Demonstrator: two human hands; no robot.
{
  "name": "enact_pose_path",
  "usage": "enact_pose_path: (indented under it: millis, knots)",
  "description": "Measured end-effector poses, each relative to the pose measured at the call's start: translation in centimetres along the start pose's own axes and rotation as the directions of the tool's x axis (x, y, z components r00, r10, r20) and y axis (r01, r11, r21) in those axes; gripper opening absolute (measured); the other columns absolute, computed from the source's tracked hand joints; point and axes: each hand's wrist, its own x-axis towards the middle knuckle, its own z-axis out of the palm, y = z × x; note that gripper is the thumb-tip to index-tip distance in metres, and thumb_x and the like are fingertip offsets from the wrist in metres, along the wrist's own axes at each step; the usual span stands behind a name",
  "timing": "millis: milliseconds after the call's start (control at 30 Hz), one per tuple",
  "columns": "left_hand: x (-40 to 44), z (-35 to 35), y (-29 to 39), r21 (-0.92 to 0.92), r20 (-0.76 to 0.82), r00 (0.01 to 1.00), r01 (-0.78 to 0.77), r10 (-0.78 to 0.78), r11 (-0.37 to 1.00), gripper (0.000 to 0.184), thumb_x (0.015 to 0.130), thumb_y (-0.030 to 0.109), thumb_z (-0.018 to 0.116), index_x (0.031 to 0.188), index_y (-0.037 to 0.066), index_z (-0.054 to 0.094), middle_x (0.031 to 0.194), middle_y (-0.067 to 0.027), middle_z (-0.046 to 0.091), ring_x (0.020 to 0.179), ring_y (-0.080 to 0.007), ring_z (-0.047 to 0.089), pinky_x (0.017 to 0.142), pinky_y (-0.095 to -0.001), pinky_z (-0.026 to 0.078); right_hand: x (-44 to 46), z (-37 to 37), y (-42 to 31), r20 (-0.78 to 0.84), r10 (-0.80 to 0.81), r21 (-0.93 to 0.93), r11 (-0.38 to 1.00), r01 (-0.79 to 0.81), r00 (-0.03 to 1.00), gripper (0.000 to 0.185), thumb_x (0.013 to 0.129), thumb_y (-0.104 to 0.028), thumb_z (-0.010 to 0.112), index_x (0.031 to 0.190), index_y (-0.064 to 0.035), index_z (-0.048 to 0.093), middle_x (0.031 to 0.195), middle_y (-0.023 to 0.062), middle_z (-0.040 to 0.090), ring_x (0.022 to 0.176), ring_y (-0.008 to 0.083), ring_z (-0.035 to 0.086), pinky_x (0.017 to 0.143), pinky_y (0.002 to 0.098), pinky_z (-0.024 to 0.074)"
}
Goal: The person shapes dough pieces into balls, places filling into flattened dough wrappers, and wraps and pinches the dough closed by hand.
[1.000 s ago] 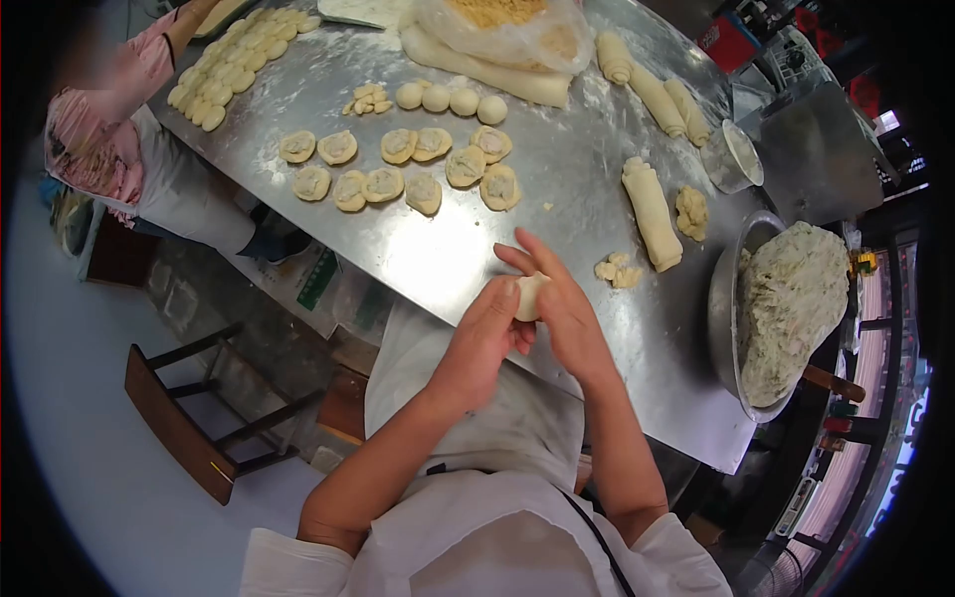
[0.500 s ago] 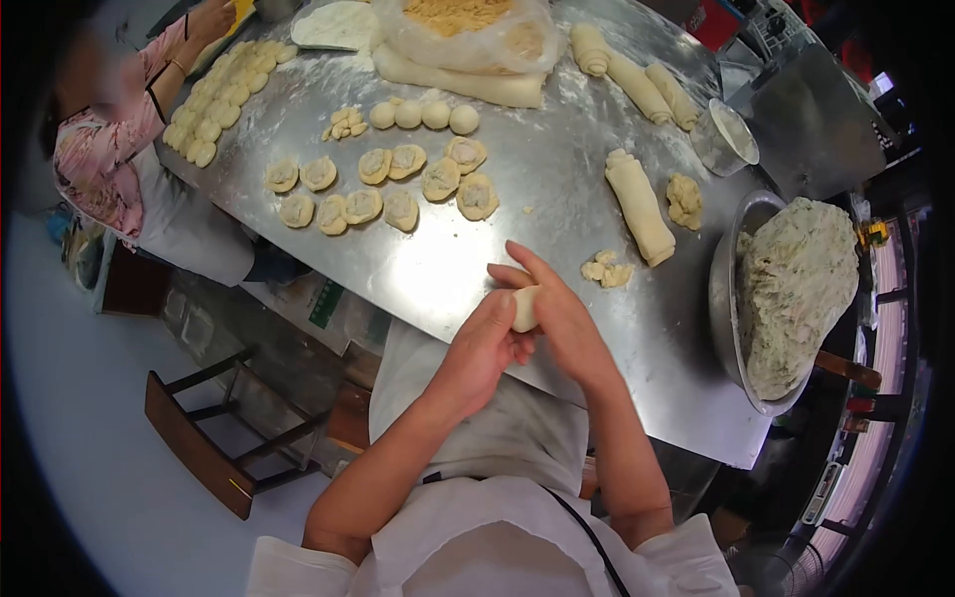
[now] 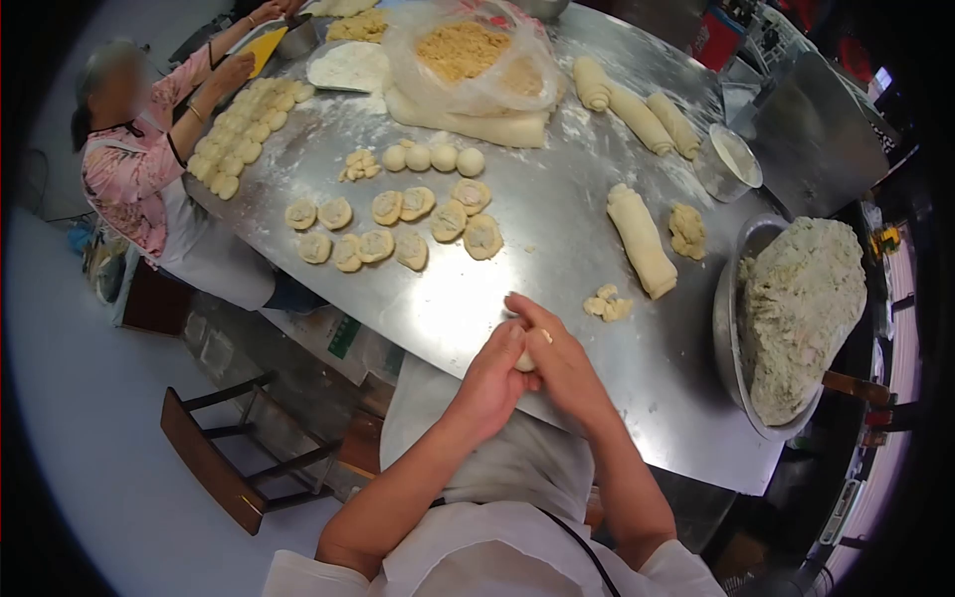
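My left hand (image 3: 487, 383) and my right hand (image 3: 560, 363) are cupped together over the table's near edge. Between them they hold a pale dough ball (image 3: 524, 362), mostly covered by fingers and palms. A small crumb of dough sticks to the back of my right hand. Beyond my hands lie several flattened dough rounds topped with filling (image 3: 482, 238). Behind these, smooth dough balls (image 3: 444, 159) stand in a row beside a heap of small dough bits (image 3: 359, 165). Torn dough scraps (image 3: 608, 303) lie right of my hands, near a thick dough roll (image 3: 642, 242).
A metal basin (image 3: 729, 348) with a big mound of greenish filling (image 3: 804, 318) stands at the right edge. At the back sit a plastic bag of yellow crumbly mix (image 3: 463, 52) and more dough rolls (image 3: 637, 117). A co-worker (image 3: 129, 189) holds a yellow scraper (image 3: 265, 48) at far left.
My hands have closed further around the dough ball, which shows less now. The whole view has shifted, so the table sits lower and more of the co-worker and the yellow scraper is visible.
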Motion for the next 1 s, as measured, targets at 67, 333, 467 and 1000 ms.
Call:
enact_pose_path:
  millis: [67, 333, 467, 1000]
  knots:
    - [0.1, -1.3, 1.0, 0.038, 0.074, 0.997, 0.031, -0.034, 0.999, 0.05, 0.113, 0.046, 0.036, 0.139, 0.007, 0.053, 0.112, -0.0024, 0.062, 0.089, -0.0125, 0.06, 0.075, -0.0297, 0.05, 0.2, -1.0, -1.2, 0.045, 0.035, 0.076, 0.996, -0.038, 0.998, 0.032, 0.103, -0.024, 0.059, 0.122, -0.0002, 0.07, 0.129, 0.0132, 0.069, 0.119, 0.0207, 0.062, 0.102, 0.0319, 0.0479]
    - [-0.2, -0.3, 1.5, 0.004, 0.144, 0.968, 0.207, -0.205, 0.978, 0.041, 0.114, 0.043, 0.035, 0.122, 0.009, 0.056, 0.093, -0.0035, 0.064, 0.072, -0.0148, 0.063, 0.061, -0.0285, 0.05, -0.2, -2.8, -3.2, 0.161, -0.157, -0.46, 0.862, 0.214, 0.974, 0.018, 0.095, -0.017, 0.07, 0.108, -0.0049, 0.069, 0.104, 0.0126, 0.069, 0.094, 0.0259, 0.068, 0.083, 0.0339, 0.0526]
    - [-0.7, 0.8, 2.2, 0.059, 0.064, 0.968, 0.238, -0.242, 0.969, 0.038, 0.112, 0.037, 0.037, 0.111, 0.008, 0.061, 0.086, -0.0034, 0.064, 0.07, -0.0148, 0.064, 0.059, -0.0287, 0.05, 0.5, -1.8, -2.6, 0.204, -0.38, -0.671, 0.617, 0.412, 0.902, 0.016, 0.091, -0.014, 0.071, 0.085, -0.0032, 0.061, 0.086, 0.0129, 0.062, 0.079, 0.0328, 0.061, 0.069, 0.0406, 0.0496]
    - [-2.0, -4.9, 3.3, -0.458, 0.157, 0.978, 0.193, -0.135, 0.867, 0.031, 0.109, 0.03, 0.048, 0.119, 0.002, 0.059, 0.116, -0.0141, 0.062, 0.102, -0.0231, 0.062, 0.087, -0.035, 0.053, 4.0, -3.1, -0.5, -0.392, -0.302, -0.672, 0.739, -0.046, 0.869, 0.014, 0.096, -0.017, 0.071, 0.101, -0.005, 0.068, 0.077, 0.0106, 0.064, 0.067, 0.0261, 0.062, 0.064, 0.0401, 0.0492]
